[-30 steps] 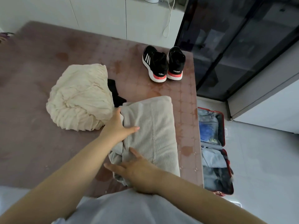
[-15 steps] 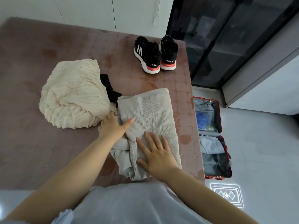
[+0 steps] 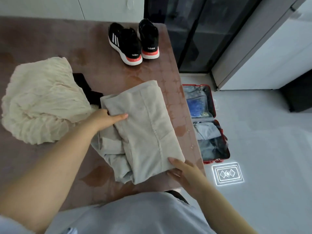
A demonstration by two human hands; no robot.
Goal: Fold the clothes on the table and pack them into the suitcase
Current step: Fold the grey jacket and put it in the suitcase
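Head view. A grey-beige garment (image 3: 143, 129) of soft ribbed knit lies folded into a long rectangle on the brown table (image 3: 50, 39). A raised seam runs down its length, and looser layers bunch out below its left side. Its long axis runs far to near, the near end swung slightly right, roughly parallel with the table's right edge, which lies just beside it.

The left hand (image 3: 104, 119) grips the garment's left edge, one digit laid flat on top and the rest tucked out of sight under the fold. The right hand (image 3: 184, 171) holds the near right corner, one finger on top and the thumb at the near edge, fingers nearly straight.

A crinkled cream garment (image 3: 42, 98) sits heaped to the left, touching the left hand. A black garment (image 3: 87, 89) shows between the two. A pair of black sneakers (image 3: 133, 41) stands well apart at the far edge, with bare tabletop between.

The red-rimmed suitcase (image 3: 212, 102) lies open on the pale floor (image 3: 270, 149), close alongside the table's right edge. It holds blue fabrics.
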